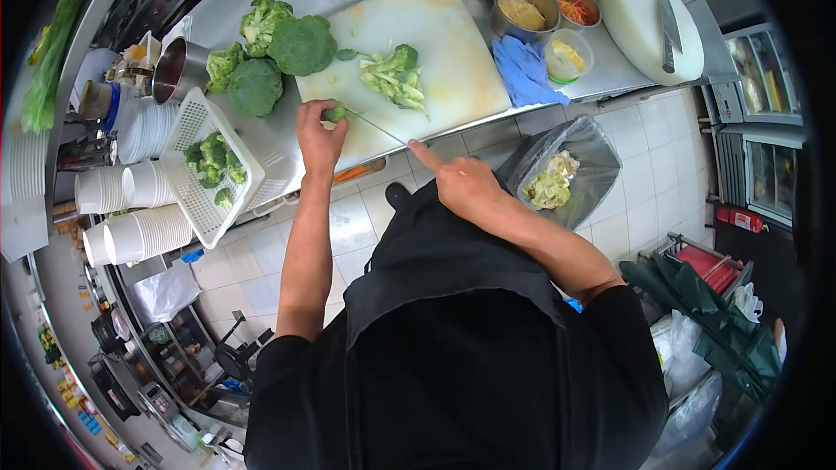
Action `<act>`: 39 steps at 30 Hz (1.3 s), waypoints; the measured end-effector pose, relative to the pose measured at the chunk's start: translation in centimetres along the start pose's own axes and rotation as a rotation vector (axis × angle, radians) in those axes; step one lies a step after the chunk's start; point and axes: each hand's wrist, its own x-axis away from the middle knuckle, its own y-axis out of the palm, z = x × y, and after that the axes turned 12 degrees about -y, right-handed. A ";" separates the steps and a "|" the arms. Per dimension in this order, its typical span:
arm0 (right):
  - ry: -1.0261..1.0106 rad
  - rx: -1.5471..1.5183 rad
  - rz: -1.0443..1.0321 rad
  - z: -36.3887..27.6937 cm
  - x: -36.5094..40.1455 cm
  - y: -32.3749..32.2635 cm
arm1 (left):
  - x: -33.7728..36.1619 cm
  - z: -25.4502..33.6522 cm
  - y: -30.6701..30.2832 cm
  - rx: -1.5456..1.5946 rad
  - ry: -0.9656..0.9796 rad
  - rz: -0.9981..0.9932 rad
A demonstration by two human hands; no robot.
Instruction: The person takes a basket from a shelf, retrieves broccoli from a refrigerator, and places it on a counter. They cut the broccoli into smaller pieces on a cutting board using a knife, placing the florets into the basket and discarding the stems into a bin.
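Observation:
My left hand (319, 135) pinches a small broccoli floret (335, 111) at the near left edge of the white cutting board (453, 43). My right hand (460, 183) grips a knife (376, 126), index finger stretched along it, with the thin blade reaching up to the floret. A pile of cut broccoli pieces (396, 78) lies mid-board. Whole broccoli heads (279, 52) sit on the steel counter to the board's left.
A white plastic basket (213, 165) holding florets hangs over the counter's edge, beside stacked white bowls (139, 231). Metal bowls of ingredients (522, 9), a blue cloth (522, 70) and a round board with a cleaver (666, 26) lie to the right. A waste bag (562, 174) stands below.

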 end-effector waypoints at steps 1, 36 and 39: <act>0.000 0.018 0.013 0.6 -0.2 1.0 | 0.3 -0.1 -0.2 -0.031 -0.028 -0.005; 0.162 -0.416 -0.208 2.5 -0.8 0.6 | 2.1 -4.9 -7.9 1.547 -0.883 -0.197; 0.132 -0.399 -0.185 3.2 -0.6 1.7 | 1.9 -5.6 -8.1 1.680 -0.950 -0.132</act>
